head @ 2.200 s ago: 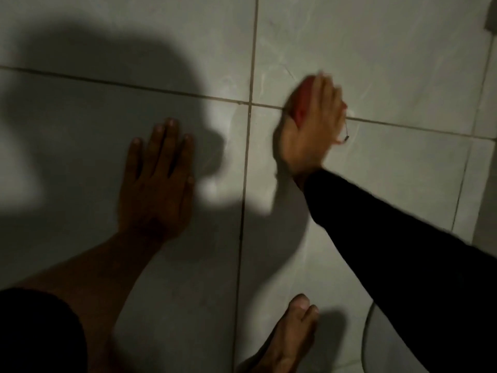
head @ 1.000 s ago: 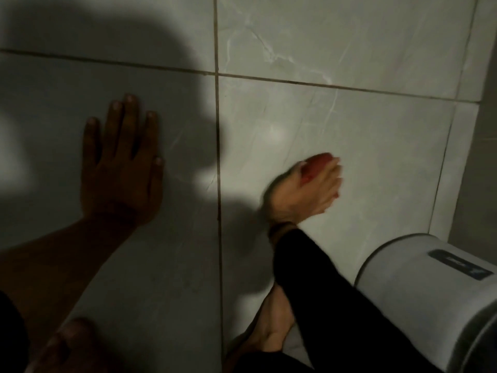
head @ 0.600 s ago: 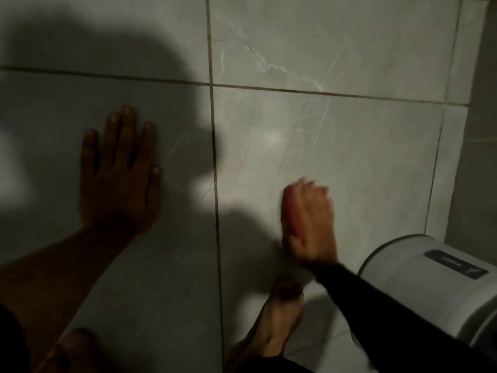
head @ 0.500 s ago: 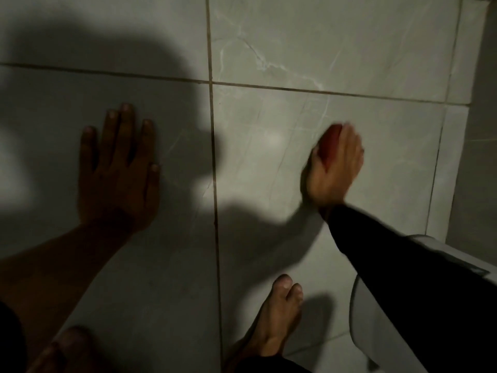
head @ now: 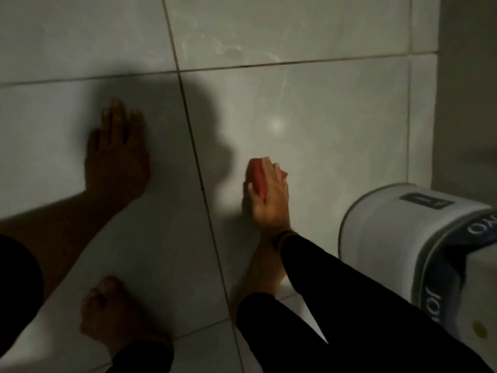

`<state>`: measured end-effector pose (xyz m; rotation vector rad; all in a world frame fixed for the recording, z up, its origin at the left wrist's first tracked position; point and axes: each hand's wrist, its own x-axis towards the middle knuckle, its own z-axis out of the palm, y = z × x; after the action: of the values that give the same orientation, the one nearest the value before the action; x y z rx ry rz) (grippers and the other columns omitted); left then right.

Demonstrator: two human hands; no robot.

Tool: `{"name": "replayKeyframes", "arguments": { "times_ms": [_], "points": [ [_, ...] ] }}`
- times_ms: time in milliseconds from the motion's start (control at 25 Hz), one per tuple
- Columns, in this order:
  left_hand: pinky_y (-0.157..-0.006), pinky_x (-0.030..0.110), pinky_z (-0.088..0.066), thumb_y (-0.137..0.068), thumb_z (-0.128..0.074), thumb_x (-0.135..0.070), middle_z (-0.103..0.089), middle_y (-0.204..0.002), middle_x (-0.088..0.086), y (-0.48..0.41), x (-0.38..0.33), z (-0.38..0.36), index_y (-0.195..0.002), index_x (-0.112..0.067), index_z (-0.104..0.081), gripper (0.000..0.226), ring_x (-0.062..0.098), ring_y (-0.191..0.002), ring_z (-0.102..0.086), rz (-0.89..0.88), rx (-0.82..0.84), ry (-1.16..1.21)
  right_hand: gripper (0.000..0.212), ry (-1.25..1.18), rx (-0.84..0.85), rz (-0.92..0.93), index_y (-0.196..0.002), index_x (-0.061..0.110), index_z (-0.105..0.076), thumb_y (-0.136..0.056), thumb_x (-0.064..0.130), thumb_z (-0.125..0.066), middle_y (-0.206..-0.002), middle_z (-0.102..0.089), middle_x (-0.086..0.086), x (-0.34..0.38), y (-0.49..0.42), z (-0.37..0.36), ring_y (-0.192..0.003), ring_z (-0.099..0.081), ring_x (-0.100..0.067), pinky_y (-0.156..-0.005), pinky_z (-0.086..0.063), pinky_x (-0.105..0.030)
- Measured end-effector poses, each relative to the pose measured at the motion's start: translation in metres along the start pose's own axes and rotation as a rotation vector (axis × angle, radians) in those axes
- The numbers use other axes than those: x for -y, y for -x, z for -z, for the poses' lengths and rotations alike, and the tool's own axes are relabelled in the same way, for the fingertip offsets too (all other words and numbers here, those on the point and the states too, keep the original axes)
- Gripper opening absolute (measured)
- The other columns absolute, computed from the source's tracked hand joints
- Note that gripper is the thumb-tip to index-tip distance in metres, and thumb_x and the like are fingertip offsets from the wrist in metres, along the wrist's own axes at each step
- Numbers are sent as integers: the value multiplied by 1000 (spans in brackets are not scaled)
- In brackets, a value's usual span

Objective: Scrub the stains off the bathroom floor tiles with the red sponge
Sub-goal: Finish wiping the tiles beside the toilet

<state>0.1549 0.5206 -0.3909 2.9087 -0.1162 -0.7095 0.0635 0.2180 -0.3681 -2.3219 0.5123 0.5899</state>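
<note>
Your right hand (head: pixel 269 196) has pulled back toward you since half a second ago, from far up the tile to just ahead of your right foot (head: pixel 265 275). Head view: it wraps the red sponge (head: pixel 256 180), pressed on the floor tile (head: pixel 336 135) near the white bucket (head: pixel 403 238). Your left hand (head: pixel 117 154) lies flat and spread, holding nothing. Keep weight over the sponge and overlap your strokes; stains are hard to see in this dimness.

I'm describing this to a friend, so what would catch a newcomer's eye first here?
The red sponge stands out, gripped under the right hand on the pale floor tile at centre. The left hand lies flat in shadow on the next tile, and a white bucket sits at the right.
</note>
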Motion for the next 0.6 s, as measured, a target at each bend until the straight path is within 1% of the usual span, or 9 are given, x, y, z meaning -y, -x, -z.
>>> {"name": "replayKeyframes", "arguments": {
  "times_ms": [40, 120, 160, 240, 320, 400, 480, 520, 600],
  "points": [
    [-129, 62, -22, -107, -48, -35, -12, -181, 25, 3, -13, 19, -174, -9, -20, 77, 49, -166, -18, 52, 124, 38, 51, -276, -19, -158, -158, 16, -44, -109, 25, -56, -162, -52, -18, 5, 8, 18, -152, -47, -41, -134, -28, -59],
    [-133, 53, -25, -108, -49, -40, -20, -181, 20, 19, -62, 60, -172, -10, -28, 73, 40, -166, -25, 155, 367, 206, 25, -691, -70, -362, -134, 18, -51, -110, 16, -58, -129, -69, -22, 25, 34, 60, -117, -69, -45, -109, -53, -70],
    [-134, 46, -24, -109, -49, -42, -27, -180, 17, 32, -96, 81, -171, -10, -33, 71, 35, -166, -28, 172, 481, 328, 16, -810, -104, -437, -124, 18, -53, -110, 14, -59, -118, -69, -19, 36, 53, 83, -106, -71, -40, -100, -60, -67],
    [-134, 38, -23, -109, -52, -42, -38, -175, 13, 64, -167, 114, -166, -9, -43, 67, 28, -164, -35, 134, 642, 579, 12, -1019, -167, -564, -118, 16, -64, -106, 12, -64, -118, -75, -18, 54, 97, 126, -101, -74, -31, -83, -70, -45],
    [-127, 34, -37, -105, -59, -40, -54, -164, 10, 102, -241, 152, -161, -7, -52, 65, 22, -153, -50, 78, 782, 745, 18, -1204, -277, -646, -120, 14, -74, -103, 17, -68, -121, -82, -17, 63, 148, 178, -106, -80, -31, -81, -69, -34],
    [-94, 27, -60, -99, -72, -33, -79, -130, 8, 137, -300, 188, -150, -4, -64, 59, 15, -114, -76, 74, 915, 882, 19, -1307, -423, -706, -118, 17, -78, -102, 21, -70, -118, -83, -17, 65, 198, 227, -107, -80, -33, -91, -66, -44],
    [-68, 26, -64, -94, -79, -23, -84, -99, 4, 162, -356, 217, -135, -2, -74, 47, 9, -80, -80, -12, 971, 861, 18, -1391, -549, -755, -117, 19, -79, -102, 21, -69, -114, -84, -17, 55, 237, 272, -103, -80, -36, -88, -65, -45],
    [-66, 25, -64, -92, -80, -20, -83, -98, 7, 172, -381, 227, -131, -3, -75, 42, 10, -76, -79, -57, 972, 811, 16, -1425, -595, -785, -114, 21, -79, -102, 19, -68, -113, -84, -17, 45, 250, 290, -100, -80, -35, -86, -65, -43],
    [-70, 20, -60, -93, -79, -20, -81, -111, 10, 187, -429, 240, -127, -6, -77, 37, 16, -88, -77, -166, 934, 678, 22, -1489, -703, -873, -104, 24, -79, -98, 9, -64, -111, -83, -19, 18, 266, 321, -95, -78, -35, -86, -62, -45]
  ]
}}
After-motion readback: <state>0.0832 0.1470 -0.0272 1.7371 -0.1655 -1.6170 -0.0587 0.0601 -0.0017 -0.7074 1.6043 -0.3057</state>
